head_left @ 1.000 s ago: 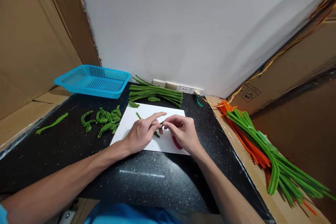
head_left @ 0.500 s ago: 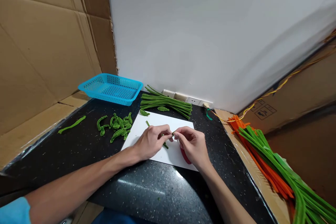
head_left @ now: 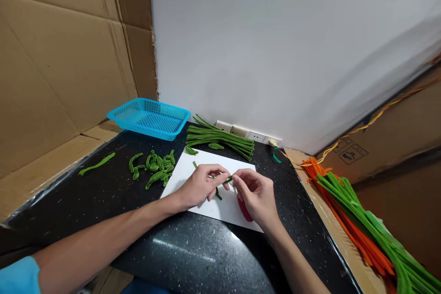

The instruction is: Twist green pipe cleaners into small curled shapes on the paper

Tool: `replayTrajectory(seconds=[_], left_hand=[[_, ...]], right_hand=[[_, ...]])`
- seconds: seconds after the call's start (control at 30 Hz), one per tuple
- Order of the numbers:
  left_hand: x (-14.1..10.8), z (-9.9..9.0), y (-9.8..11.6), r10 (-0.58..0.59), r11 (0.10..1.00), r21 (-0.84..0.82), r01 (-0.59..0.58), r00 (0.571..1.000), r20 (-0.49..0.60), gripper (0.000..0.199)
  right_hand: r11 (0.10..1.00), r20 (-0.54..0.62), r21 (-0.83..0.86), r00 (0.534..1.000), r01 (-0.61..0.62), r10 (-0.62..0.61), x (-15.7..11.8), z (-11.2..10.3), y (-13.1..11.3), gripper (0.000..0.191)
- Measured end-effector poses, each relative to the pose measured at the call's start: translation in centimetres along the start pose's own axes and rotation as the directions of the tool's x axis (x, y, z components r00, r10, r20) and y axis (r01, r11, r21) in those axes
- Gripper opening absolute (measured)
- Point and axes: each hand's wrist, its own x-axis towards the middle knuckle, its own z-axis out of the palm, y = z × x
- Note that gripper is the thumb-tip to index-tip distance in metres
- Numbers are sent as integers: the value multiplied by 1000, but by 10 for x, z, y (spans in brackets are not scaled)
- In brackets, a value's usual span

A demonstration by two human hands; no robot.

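Note:
My left hand (head_left: 203, 184) and my right hand (head_left: 255, 193) meet over a white sheet (head_left: 206, 210), each pinching a short dark green pipe cleaner (head_left: 229, 179) between thumb and fingers. Most of that piece is covered by the fingertips. Another green pipe cleaner piece (head_left: 218, 194) lies on the sheet, partly hidden by my left hand. A red handle-like object (head_left: 245, 211) rests beneath my right hand, most of it out of sight. Past the sheet's far edge lie a bundle of long green pipe cleaners (head_left: 220, 140) and two small looped green pieces, one a leaf-like loop (head_left: 216, 146).
Left of the sheet sits a pile of bent green pieces (head_left: 158, 165), with a flat green strip (head_left: 97, 164) farther left. A blue basket (head_left: 148, 121) stands at the back left. Power sockets (head_left: 257, 136) line the wall. Orange (head_left: 358, 234) and bright green pipe cleaners (head_left: 382, 239) lie on cardboard at right.
The fingertips have drawn slightly apart, so more of the green pipe cleaner shows between them. The whole view has shifted a little.

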Motion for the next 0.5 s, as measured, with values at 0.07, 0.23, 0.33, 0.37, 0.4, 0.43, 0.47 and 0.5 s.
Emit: replayTrajectory(seconds=[0.07, 0.23, 0.33, 0.37, 0.4, 0.43, 0.47, 0.5], left_hand=[[1, 1, -1, -95, 983, -155, 101, 994, 47, 41], [-1, 1, -2, -230, 867, -419, 272, 962, 148, 39], [-1, -1, -2, -259, 820, -481, 311, 950, 173, 36], [0, -1, -2, -272, 813, -484, 323, 946, 174, 36], [0, -2, -2, -282, 812, -479, 333, 943, 177, 37], [0, -2, -1, -287, 817, -467, 339, 941, 181, 39], [1, -2, 0, -283, 828, -449, 337, 941, 184, 40], [1, -2, 1, -274, 842, -429, 327, 944, 182, 41]], right_hand=[[1000, -25, 21, 1000, 13, -13, 1, -1, 0, 30], [998, -62, 48, 998, 33, -30, 2, -2, 2, 28], [997, -45, 74, 999, 14, -11, 1, -1, 2, 29], [996, -39, 84, 999, 8, -5, 1, 0, 3, 29], [996, -34, 90, 999, 3, 0, 1, 0, 3, 29], [996, -27, 91, 1000, 1, 1, 1, 0, 2, 29], [996, -22, 84, 1000, 1, 1, 0, -1, 2, 29], [997, -17, 74, 1000, 4, -3, 0, -1, 2, 29]])
